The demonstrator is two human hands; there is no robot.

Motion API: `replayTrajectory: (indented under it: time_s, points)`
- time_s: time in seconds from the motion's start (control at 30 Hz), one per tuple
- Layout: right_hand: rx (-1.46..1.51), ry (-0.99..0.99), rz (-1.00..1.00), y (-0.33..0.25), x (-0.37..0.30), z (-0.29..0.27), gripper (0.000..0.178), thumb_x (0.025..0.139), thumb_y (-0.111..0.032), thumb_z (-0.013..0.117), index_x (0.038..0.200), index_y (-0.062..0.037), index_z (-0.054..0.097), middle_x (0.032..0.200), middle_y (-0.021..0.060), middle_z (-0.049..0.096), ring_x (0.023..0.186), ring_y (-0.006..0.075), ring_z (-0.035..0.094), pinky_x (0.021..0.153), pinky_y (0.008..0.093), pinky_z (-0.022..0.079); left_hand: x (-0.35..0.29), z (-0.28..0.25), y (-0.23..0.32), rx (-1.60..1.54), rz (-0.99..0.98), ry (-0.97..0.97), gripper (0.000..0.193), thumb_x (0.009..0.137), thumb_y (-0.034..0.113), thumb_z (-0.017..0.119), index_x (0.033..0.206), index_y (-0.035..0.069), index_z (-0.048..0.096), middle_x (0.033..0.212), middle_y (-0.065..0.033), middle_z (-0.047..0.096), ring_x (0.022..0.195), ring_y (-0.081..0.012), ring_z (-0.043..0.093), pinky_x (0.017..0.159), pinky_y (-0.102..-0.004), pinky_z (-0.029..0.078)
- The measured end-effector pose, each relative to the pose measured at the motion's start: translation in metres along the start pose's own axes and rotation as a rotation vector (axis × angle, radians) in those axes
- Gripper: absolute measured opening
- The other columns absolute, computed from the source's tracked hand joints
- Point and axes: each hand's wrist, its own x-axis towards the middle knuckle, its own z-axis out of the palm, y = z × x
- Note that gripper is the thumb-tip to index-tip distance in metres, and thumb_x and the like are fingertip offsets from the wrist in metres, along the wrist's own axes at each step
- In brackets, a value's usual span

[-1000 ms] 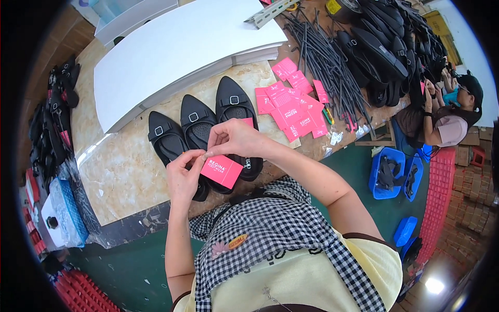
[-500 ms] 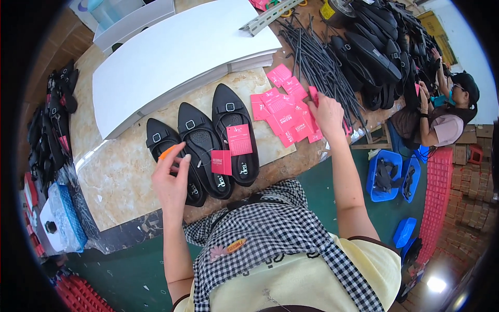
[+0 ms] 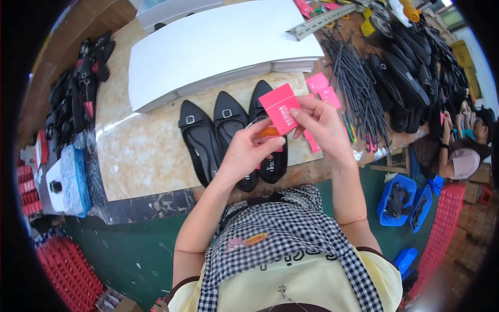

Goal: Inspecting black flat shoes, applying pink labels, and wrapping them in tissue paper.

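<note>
Three black pointed flats with square buckles stand side by side: a left shoe (image 3: 196, 132), a middle shoe (image 3: 223, 104) and a right shoe (image 3: 261, 92). Above the right shoe, my right hand (image 3: 328, 130) pinches a pink card tag (image 3: 278, 106) between thumb and fingers. My left hand (image 3: 248, 155) is closed at the tag's lower edge, over the middle and right shoes. An orange cover (image 3: 268, 132) sits on one of its fingers. Whatever lies between its fingertips is too small to make out. My hands partly hide the shoes' heels and a pink piece below them.
Loose pink tags (image 3: 327, 94) lie right of the shoes, beside a heap of thin black strips (image 3: 353, 78). Behind is a stack of white sheets (image 3: 218, 44) with a metal angle bar (image 3: 322, 22). More black shoes (image 3: 410, 78) are piled at right, near another person (image 3: 462, 156).
My right hand has lifted a pink tag from the pile and brought it left over the shoes. My left hand has moved right to meet it. The view has shifted.
</note>
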Motion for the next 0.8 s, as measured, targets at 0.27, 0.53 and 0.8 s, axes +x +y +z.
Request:
replayTrajectory:
  time_s: [0.27,0.53,0.8]
  points:
    - [-0.327,0.166,-0.136,0.010,-0.009,0.049,0.034,0.090,-0.007,0.064,0.123,-0.0004,0.061,0.098,0.0087,0.070,0.075,0.0160,0.065,0.067,0.0265,0.053,-0.004,-0.014,-0.012,0.033,-0.061,0.115,0.028,0.098,0.025,0.059,0.100,0.000,0.072,0.069,-0.0046,0.068,0.056,-0.0061,0.059,0.052,-0.0206,0.048]
    - [-0.877,0.125,-0.582,0.000,0.008,0.051,0.036,0.076,-0.013,0.077,0.111,-0.0049,0.069,0.095,0.0099,0.070,0.109,0.0287,0.057,0.091,0.0379,0.047,-0.023,-0.014,-0.003,0.547,0.077,0.117,0.024,0.094,0.017,0.060,0.095,-0.005,0.071,0.070,-0.0091,0.070,0.058,-0.0110,0.065,0.056,-0.0248,0.052]
    - [0.005,-0.282,-0.029,-0.010,0.019,0.053,0.016,0.092,-0.009,0.064,0.100,0.0048,0.065,0.092,0.0093,0.070,0.088,0.0143,0.068,0.078,0.0261,0.054,-0.046,-0.022,-0.011,0.460,-0.021,0.020,0.020,0.090,0.017,0.065,0.091,-0.003,0.071,0.071,-0.0103,0.069,0.059,-0.0160,0.065,0.058,-0.0263,0.052]
